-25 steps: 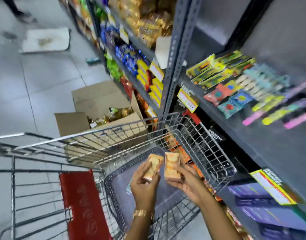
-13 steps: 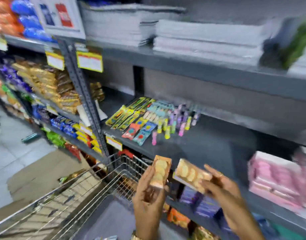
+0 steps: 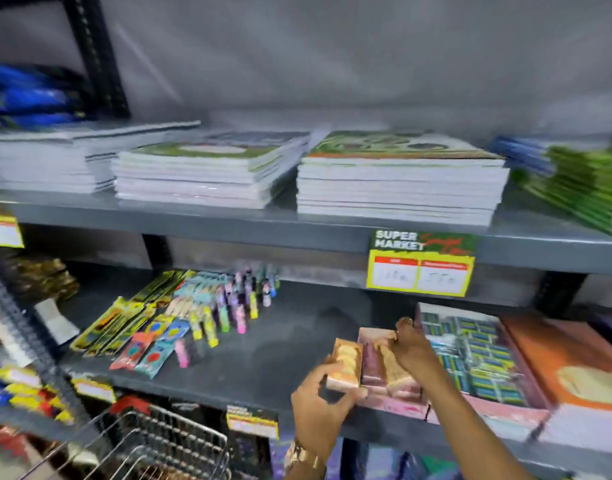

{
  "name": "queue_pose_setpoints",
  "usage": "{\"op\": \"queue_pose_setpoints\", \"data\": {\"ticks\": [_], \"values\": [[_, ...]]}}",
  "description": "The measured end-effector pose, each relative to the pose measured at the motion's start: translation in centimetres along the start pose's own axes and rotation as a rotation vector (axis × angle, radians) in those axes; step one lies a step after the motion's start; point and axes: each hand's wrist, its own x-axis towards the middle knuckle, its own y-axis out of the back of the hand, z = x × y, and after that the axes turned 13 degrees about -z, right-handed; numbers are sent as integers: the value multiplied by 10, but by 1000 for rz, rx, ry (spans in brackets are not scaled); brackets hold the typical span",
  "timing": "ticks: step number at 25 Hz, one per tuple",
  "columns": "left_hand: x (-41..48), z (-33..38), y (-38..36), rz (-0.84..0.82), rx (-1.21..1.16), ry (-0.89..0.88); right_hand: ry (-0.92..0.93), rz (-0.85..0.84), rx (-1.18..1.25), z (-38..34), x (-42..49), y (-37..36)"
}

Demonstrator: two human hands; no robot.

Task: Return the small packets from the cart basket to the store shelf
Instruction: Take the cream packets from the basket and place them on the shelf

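Note:
My left hand grips a small orange packet printed with round biscuits, held upright at the front of the grey middle shelf. My right hand presses a second small packet down into a pink display box that stands on that shelf; its fingers partly hide the packet. The two packets sit side by side, almost touching. The wire cart basket shows at the bottom left, below the shelf edge.
Colourful sachets and small tubes lie on the shelf's left part. A box of blue-green packets and an orange box stand right of the pink box. Stacks of notebooks fill the upper shelf. A yellow price tag hangs from its edge.
The view swung up from the cart to the shelf. Both hands carried their packets up and right, onto the middle shelf; the right one now rests in the pink box.

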Motion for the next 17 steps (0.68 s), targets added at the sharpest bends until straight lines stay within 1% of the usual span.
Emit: {"op": "queue_pose_setpoints", "data": {"ticks": [2,4,6,8,11,12,17], "values": [[8,-7,-19,-46,71,9,-45,36,-96,4,0,3],[17,-12,-36,-82,166,14,-27,70,-189,5,-1,5],[24,-8,-48,-145,260,54,-6,106,-345,2,-8,1],[32,-2,-55,-188,377,88,24,94,-447,1,-20,-7],[42,6,-62,-219,578,66,53,-19,-533,12,-38,-17],[45,9,-63,-217,625,75,64,-29,-555,17,-42,-20],[54,13,-64,-217,785,146,77,17,-529,24,-43,-22]]}}
